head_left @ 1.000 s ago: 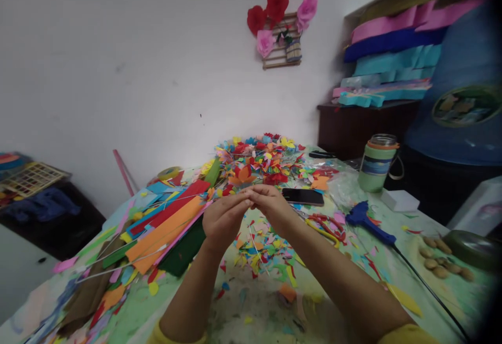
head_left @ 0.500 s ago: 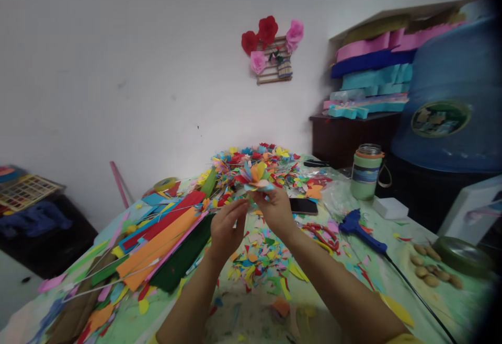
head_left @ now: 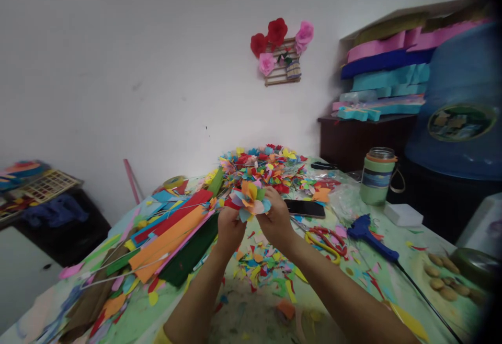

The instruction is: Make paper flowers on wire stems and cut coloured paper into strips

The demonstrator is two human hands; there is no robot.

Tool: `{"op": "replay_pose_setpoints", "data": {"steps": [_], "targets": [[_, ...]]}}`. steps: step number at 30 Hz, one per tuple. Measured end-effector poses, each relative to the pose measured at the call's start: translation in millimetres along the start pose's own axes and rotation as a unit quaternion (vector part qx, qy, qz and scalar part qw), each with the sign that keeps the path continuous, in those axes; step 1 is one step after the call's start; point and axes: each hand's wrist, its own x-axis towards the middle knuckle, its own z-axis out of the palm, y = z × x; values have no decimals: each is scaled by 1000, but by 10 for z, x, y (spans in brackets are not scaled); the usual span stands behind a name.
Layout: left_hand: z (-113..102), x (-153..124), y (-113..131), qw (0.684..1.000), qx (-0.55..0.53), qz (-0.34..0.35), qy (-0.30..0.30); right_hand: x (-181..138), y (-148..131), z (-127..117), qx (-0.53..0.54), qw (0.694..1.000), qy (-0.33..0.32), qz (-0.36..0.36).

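A small multicoloured paper flower [head_left: 249, 200] with orange, blue and pink petals is raised above the table between both hands. My left hand [head_left: 229, 227] is closed on its left side from below. My right hand [head_left: 276, 217] is closed on its right side, fingers curled round the petals. Under the hands lie loose paper scraps [head_left: 262, 260]. Behind them is a heap of finished paper flowers [head_left: 266, 165].
Strips of coloured foam sheet [head_left: 168, 234] and thin wires lie to the left. To the right lie a black phone [head_left: 305, 208], scissors [head_left: 323, 242], a blue glue gun [head_left: 368, 234] with its cord, a green jar [head_left: 377, 175] and a white box [head_left: 403, 214].
The hands were pinched together with the flower out of sight; it then came up between them. Now both hands hold it slightly lower and closer together.
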Motion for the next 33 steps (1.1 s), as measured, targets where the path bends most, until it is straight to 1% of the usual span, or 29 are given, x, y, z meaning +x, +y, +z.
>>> {"op": "replay_pose_setpoints", "data": {"steps": [2, 5, 7, 12, 14, 16, 21, 22, 24, 27, 29, 31, 33], "targets": [[-3, 1, -31, 1000, -2, 20, -1, -11, -9, 10, 2, 1000, 7, -10], [-11, 3, -67, 999, -5, 53, -3, -18, -13, 17, 14, 1000, -6, -5], [-19, 9, -80, 997, 8, 71, -1, -23, -2, 23, 27, 999, -8, 14], [-28, 31, -75, 995, 33, 89, -16, -59, 32, 50, 92, 991, 31, 90], [-26, 31, -74, 996, 31, 80, -25, -66, 31, 56, 99, 988, 41, 108], [-28, 24, -81, 998, 22, 56, -21, -60, 22, 58, 86, 990, 41, 106], [-72, 16, -85, 999, -2, -51, 18, -33, 16, 80, 39, 996, 39, 69], [-83, 24, -76, 998, -12, -67, 14, -31, 19, 88, 41, 996, 36, 69], [-95, 47, -51, 996, -54, -75, -16, -28, 23, 98, 52, 995, 27, 75], [-78, 78, -5, 986, -130, -61, -89, -11, 11, 70, 51, 996, 25, 72], [-47, 83, 18, 978, -163, -44, -121, 10, -14, 21, 48, 996, 36, 64], [-13, 74, 32, 974, -184, -27, -129, 32, -51, -38, 48, 996, 48, 65], [13, 58, 42, 974, -190, -22, -121, 52, -95, -89, 53, 995, 51, 74]]}}
